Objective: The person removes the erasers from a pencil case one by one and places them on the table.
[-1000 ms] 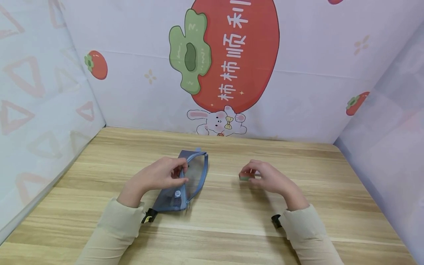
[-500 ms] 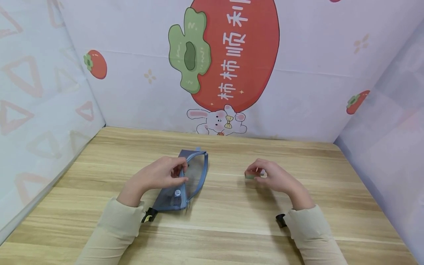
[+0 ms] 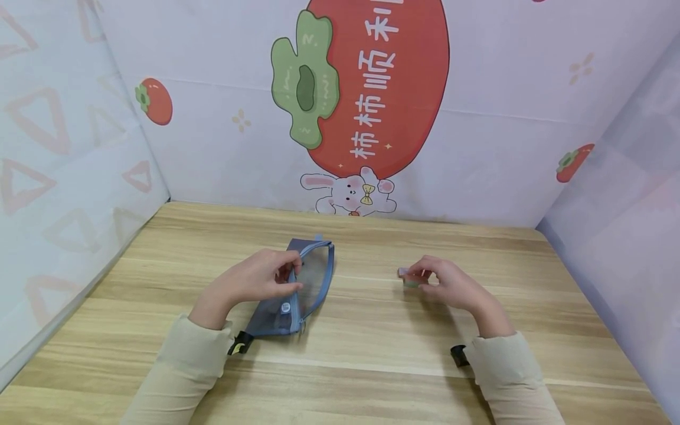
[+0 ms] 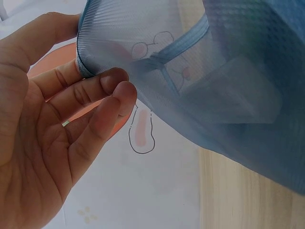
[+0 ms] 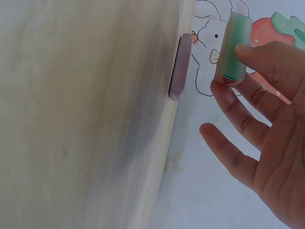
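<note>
Green-and-red block (image 3: 411, 282), pinched between thumb and fingertips of the right hand (image 3: 448, 286), with one finger standing free in the right wrist view. Apparently raised just off the table (image 3: 361, 360), to the right of the pouch (image 3: 268, 316) and well apart from it. Green face under the thumb, dotted end uncovered. Just beyond, lying on the table and apart from the block: a mauve piece (image 5: 181, 67), untouched.

Left hand (image 3: 260, 276) gripping the pouch by its zip edge (image 3: 294, 321), with the far edge of the mouth bowed out to the right.

Likely step in hand: steadying the block in one hand, with the pouch held gaping in the other. To do this well, pinch lightly but firmly around the middle of the block, to avoid tipping it. Give the mauve piece clearance, for fear of a sideways nudge. Hold the zip edge without tugging, to avoid a sagging, narrowed mouth in such probably limp mesh.

As for containers, only the pouch: blue-grey and see-through, tilted on the table, with a round white label (image 3: 285, 307) near the zip edge. Behind the mesh in the left wrist view, a pale angular patch; impossible to tell as contents, fold or background.
</note>
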The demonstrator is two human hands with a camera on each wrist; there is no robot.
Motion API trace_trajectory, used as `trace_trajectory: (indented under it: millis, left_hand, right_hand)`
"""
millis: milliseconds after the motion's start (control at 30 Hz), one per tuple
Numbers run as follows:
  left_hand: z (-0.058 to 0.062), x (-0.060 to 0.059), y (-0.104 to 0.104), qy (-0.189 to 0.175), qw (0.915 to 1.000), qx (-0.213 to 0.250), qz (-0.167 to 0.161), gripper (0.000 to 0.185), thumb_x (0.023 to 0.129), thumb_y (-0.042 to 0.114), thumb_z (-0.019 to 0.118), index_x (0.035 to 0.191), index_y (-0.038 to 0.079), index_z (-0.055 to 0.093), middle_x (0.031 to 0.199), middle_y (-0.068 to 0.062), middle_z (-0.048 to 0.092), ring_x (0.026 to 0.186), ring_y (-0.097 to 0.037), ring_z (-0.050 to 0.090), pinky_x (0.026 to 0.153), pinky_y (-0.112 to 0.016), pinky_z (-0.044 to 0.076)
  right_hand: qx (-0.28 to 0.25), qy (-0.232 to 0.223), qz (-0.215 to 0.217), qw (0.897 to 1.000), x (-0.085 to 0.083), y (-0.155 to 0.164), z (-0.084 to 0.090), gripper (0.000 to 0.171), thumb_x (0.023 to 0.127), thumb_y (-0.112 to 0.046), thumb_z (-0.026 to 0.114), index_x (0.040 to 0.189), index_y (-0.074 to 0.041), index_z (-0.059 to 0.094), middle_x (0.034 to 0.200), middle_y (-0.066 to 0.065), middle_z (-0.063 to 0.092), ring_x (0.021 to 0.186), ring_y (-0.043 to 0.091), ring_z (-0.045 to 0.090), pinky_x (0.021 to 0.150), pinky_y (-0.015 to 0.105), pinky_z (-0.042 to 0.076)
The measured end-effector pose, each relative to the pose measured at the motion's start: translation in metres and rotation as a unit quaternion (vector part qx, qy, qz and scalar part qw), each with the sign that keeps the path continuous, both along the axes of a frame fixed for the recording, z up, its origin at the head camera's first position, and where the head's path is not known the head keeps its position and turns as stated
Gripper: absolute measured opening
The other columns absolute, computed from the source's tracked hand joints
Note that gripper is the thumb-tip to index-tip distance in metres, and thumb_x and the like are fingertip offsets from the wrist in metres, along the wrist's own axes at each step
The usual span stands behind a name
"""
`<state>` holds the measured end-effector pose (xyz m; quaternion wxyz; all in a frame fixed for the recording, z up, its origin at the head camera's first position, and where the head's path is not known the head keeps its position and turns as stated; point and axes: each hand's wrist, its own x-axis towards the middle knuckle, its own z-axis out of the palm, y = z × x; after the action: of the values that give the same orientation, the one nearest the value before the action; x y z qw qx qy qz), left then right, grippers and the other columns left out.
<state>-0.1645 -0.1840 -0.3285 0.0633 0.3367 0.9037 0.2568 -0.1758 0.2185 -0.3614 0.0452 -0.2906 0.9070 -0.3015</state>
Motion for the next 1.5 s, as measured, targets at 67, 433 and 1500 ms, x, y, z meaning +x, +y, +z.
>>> trace_trajectory:
  millis: [67,433,1500]
  left_hand:
    - [0.001,0.000,0.000,-0.002,1.0000,0.000,0.001,0.018,0.088,0.025,0.071,0.095,0.012,0.061,0.069,0.009,0.054,0.061,-0.005,0.048,0.059,-0.022,0.043]
    - [0.001,0.000,0.000,-0.002,1.0000,0.002,0.002,0.016,0.088,0.025,0.071,0.094,0.015,0.060,0.070,0.008,0.054,0.061,-0.005,0.049,0.059,-0.022,0.044]
    - [0.004,0.000,-0.009,-0.013,0.9995,0.024,0.016,0.015,0.089,0.024,0.071,0.091,0.016,0.058,0.070,0.007,0.054,0.062,-0.008,0.050,0.058,-0.023,0.043]
  right_hand:
    - [0.006,-0.002,-0.003,1.000,0.000,0.001,0.001,0.030,0.084,0.005,0.066,0.110,-0.008,0.069,0.096,-0.003,0.067,0.092,0.016,0.061,0.084,0.042,0.050]
    - [0.030,-0.022,0.004,0.999,-0.003,0.007,0.002,0.027,0.086,0.005,0.066,0.110,-0.007,0.069,0.098,0.000,0.067,0.093,0.017,0.059,0.082,0.039,0.050]
    - [0.083,-0.090,0.031,0.992,-0.011,0.002,0.000,0.022,0.087,0.003,0.066,0.107,-0.007,0.069,0.100,0.001,0.067,0.093,0.016,0.059,0.083,0.035,0.050]
